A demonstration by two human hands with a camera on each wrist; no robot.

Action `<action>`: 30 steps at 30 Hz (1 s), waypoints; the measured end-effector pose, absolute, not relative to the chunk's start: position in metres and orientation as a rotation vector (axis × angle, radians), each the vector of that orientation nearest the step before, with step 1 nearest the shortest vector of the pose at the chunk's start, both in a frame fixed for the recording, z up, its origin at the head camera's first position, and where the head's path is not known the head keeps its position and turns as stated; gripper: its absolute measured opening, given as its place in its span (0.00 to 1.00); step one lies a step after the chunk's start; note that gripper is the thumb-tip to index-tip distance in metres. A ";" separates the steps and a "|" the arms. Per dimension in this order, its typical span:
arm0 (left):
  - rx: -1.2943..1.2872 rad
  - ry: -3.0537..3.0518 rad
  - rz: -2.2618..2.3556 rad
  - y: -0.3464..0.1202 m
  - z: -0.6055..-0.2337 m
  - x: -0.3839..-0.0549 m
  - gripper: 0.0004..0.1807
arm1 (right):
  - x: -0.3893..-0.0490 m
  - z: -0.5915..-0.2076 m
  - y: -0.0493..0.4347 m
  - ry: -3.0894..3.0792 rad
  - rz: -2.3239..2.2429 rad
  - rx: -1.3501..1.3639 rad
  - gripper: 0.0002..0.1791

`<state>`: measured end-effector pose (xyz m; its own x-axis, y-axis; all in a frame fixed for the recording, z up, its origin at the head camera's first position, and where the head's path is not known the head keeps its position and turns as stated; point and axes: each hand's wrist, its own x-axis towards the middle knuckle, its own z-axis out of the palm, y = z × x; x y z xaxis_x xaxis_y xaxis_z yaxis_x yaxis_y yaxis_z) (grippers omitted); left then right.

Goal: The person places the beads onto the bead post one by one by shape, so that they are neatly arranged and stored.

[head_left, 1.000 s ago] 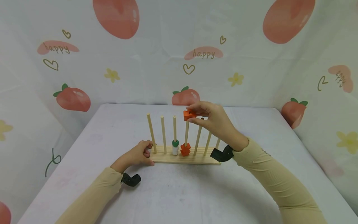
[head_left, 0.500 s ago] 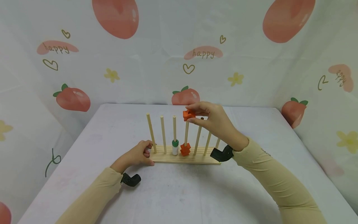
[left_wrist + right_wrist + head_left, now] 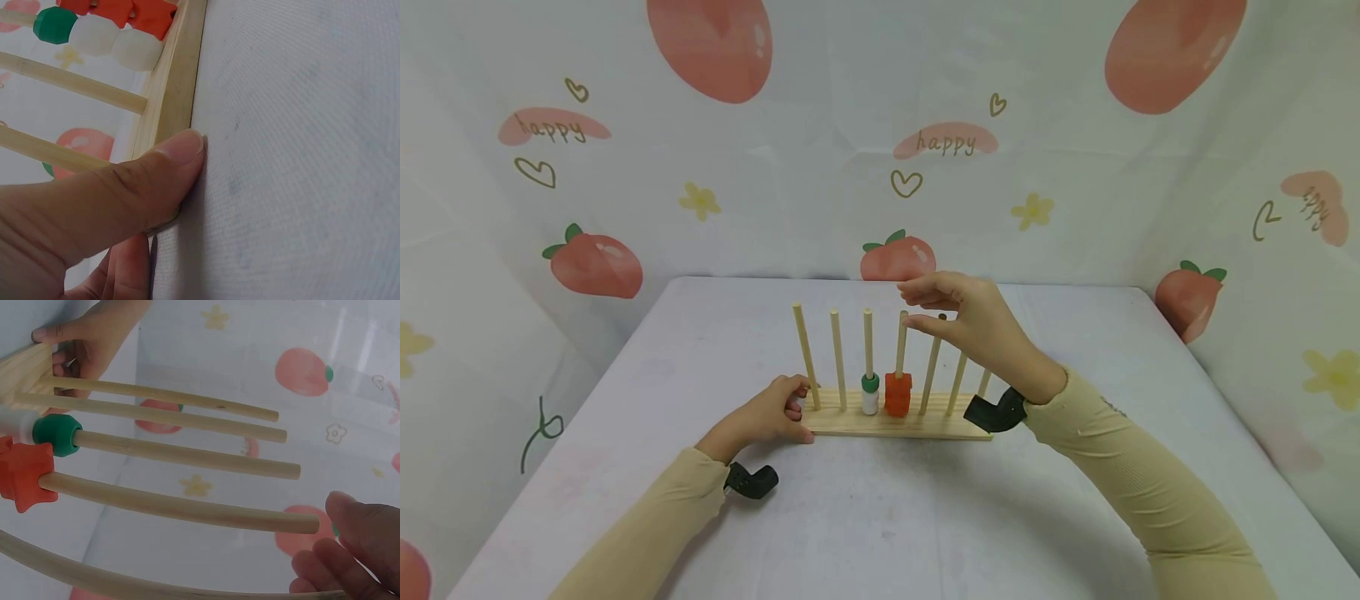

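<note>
A wooden peg stand [image 3: 850,423] with several upright pegs sits on the table in front of me. My left hand [image 3: 775,410] grips its left end, the thumb along the front edge in the left wrist view. On one peg are white beads [image 3: 135,50] with a green bead [image 3: 870,382] on top. The peg to its right carries a stack of orange star-shaped beads [image 3: 898,395] low on the base. My right hand [image 3: 970,312] hovers at that peg's top, holding nothing, thumb and fingers apart around the peg tip [image 3: 309,524].
Bare pegs [image 3: 805,354] stand left of the beads, and more pegs [image 3: 932,367] rise to the right, partly behind my right hand and wrist. A white cloth covers the table [image 3: 880,517]. Behind it hangs a printed curtain [image 3: 820,167].
My right hand has let go of an orange star-shaped bead, which has dropped down the peg onto the orange stack. My left hand has stayed in place.
</note>
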<state>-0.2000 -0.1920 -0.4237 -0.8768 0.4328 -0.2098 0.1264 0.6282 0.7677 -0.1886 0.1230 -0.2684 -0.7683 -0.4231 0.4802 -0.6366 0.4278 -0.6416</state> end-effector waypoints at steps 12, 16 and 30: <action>0.451 2.466 1.143 -0.191 -0.423 -0.200 0.41 | -0.188 -0.267 0.123 -2.460 1.252 0.903 0.20; 0.454 2.462 1.151 -0.192 -0.423 -0.201 0.41 | -0.188 -0.268 0.123 -2.454 1.265 0.907 0.20; 0.446 2.460 1.153 -0.191 -0.423 -0.200 0.41 | -0.182 -0.275 0.144 -2.037 1.462 1.128 0.22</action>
